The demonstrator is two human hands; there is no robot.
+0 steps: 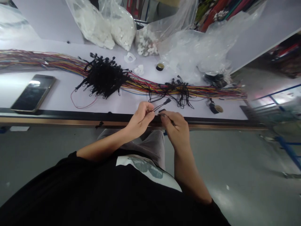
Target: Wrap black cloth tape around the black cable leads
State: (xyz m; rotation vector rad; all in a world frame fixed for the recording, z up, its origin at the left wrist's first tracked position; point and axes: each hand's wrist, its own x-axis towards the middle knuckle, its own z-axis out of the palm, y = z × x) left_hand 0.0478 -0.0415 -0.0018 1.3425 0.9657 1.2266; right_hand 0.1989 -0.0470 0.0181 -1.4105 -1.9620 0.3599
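Observation:
My left hand (141,117) pinches a thin black cable, whose black connector (167,101) sticks out to the right above the table edge. Close beside it, my right hand (176,125) is closed, thumb against fingers, on a small dark piece that shows only in part; its kind I cannot make out. The fingertips of both hands nearly meet. Just beyond them a long bundle of coloured wires (143,84) runs across the white table (113,106). A small group of black cables with connectors (179,91) lies on the bundle, and a larger pile of black cables (103,77) lies further left.
A phone (33,93) lies at the left. Plastic bags of white parts (123,28) stand at the back, beside a crumpled clear bag (185,47). One roll of black tape (160,67) sits behind the wires, another roll (215,107) at the right near the table's edge.

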